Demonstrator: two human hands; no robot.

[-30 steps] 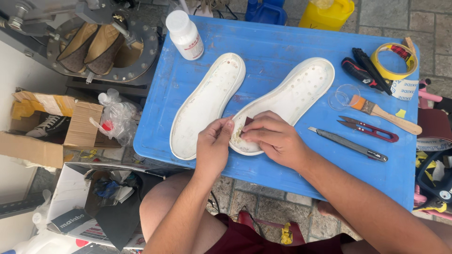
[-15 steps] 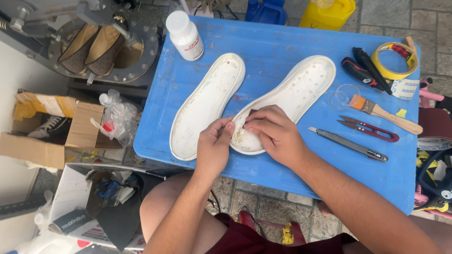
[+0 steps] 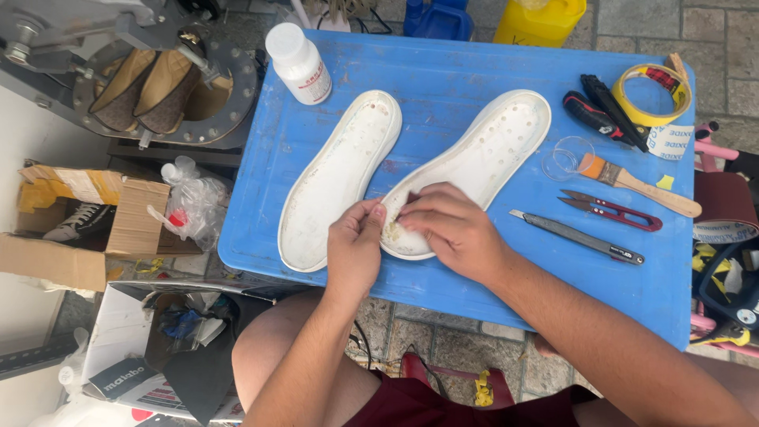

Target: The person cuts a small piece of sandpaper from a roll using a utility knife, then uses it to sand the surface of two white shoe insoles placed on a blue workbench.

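Head view: right sole heel toward hands, toe upper-right.

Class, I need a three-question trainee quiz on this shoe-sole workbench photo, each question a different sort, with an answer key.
1. True or false: both hands, the left hand and right hand, meet at the heel end of the right-side white sole.
2. Which lies nearest the brush? A) white bottle B) red snips C) cardboard box
3. Fill in: the tape roll on the blue table is ____ in colour.

Key: 1 true; 2 B; 3 yellow.
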